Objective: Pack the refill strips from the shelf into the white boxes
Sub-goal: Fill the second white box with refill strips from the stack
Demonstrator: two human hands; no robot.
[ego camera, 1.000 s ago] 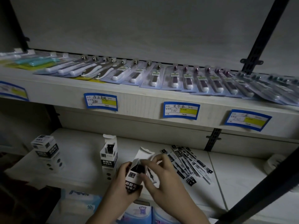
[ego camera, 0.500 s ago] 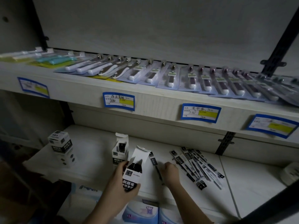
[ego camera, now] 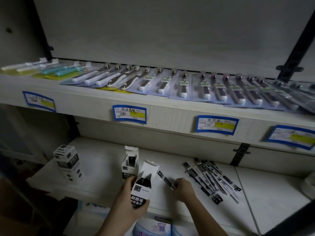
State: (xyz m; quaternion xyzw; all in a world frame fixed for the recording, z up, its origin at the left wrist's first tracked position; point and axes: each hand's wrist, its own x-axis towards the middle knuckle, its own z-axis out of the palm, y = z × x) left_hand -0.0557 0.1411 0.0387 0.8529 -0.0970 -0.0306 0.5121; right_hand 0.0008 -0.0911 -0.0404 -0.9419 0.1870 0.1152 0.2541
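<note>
While the left hand (ego camera: pixel 129 196) is wrapping its fingers round a tall, matt white box (ego camera: pixel 142 188) with its top flap standing open, the right hand (ego camera: pixel 184 186) is pinching one thin, glossy refill strip (ego camera: pixel 166 180) just beside that box. Right of this hand, more flat black-and-white strips (ego camera: pixel 211 179) are lying fanned on the pale wood-grain shelf (ego camera: pixel 105 167). Behind the left hand, another open box (ego camera: pixel 130 165) is standing upright.

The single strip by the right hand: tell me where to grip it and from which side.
Pinch the strip at its near end, from above, where the right hand already is. It lies flat on the shelf, long and thin, its far end beside the open box in the left hand.
</note>
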